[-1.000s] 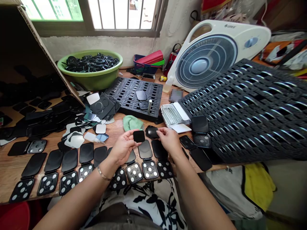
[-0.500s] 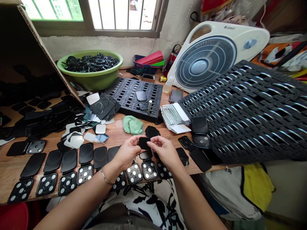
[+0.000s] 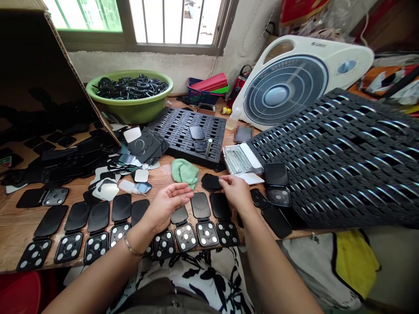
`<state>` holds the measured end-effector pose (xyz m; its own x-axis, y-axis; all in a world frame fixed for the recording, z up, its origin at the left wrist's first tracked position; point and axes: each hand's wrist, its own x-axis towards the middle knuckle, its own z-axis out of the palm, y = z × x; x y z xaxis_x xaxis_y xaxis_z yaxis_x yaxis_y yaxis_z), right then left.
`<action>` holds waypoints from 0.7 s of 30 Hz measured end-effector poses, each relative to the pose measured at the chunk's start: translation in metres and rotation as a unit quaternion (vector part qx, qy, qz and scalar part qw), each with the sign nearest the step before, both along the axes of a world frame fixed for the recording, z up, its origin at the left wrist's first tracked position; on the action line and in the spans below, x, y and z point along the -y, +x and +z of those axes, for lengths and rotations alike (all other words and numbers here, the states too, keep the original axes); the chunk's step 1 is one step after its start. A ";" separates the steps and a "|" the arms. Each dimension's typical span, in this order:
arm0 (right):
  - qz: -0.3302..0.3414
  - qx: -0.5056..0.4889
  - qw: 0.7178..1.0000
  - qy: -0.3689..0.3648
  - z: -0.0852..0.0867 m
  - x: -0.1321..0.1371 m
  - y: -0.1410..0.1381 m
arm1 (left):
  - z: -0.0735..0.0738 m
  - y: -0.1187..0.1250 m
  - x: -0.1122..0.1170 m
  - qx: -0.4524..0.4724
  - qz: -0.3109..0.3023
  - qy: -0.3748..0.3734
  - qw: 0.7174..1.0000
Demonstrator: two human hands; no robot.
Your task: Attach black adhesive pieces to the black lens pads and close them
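My left hand (image 3: 169, 206) hovers over the row of cases with its fingers stretched out, holding nothing. My right hand (image 3: 236, 192) is at a small pile of thin black pieces (image 3: 211, 182), with its thumb and fingertips pinched at the pile's right edge. Below the hands lie opened square black hinged cases; one near the middle has a greyish lid (image 3: 200, 205) and a base with white round dots (image 3: 207, 233). To its right is another with a black lid (image 3: 220, 206). My left forearm covers part of the row.
A green cloth (image 3: 185, 172) lies beyond my left hand. Behind are slotted black foam blocks (image 3: 183, 126), a white box of clear strips (image 3: 241, 159), a fan (image 3: 278, 91) and a green basin (image 3: 131, 109) of black parts. A cardboard box (image 3: 78, 74) stands at left.
The black square held between both hands is no longer between them. My right hand has moved right and away from me to the black pile; my left hand has opened. The view has shifted slightly.
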<state>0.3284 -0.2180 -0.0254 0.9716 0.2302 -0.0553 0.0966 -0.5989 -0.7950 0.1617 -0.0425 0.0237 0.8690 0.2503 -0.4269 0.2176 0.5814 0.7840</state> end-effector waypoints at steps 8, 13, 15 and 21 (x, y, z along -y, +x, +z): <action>-0.006 0.099 0.990 -0.102 0.034 0.033 -0.018 | 0.017 -0.036 -0.035 0.015 0.036 0.091 0.995; 0.008 0.099 0.987 -0.125 0.033 0.055 -0.028 | 0.014 -0.063 -0.065 0.020 0.048 0.222 0.974; 0.024 0.082 0.988 -0.130 0.031 0.055 -0.034 | 0.011 -0.072 -0.085 0.008 0.062 0.319 0.946; 0.123 0.041 0.988 -0.086 0.023 0.013 -0.055 | 0.003 -0.092 -0.157 -0.102 0.030 0.655 0.748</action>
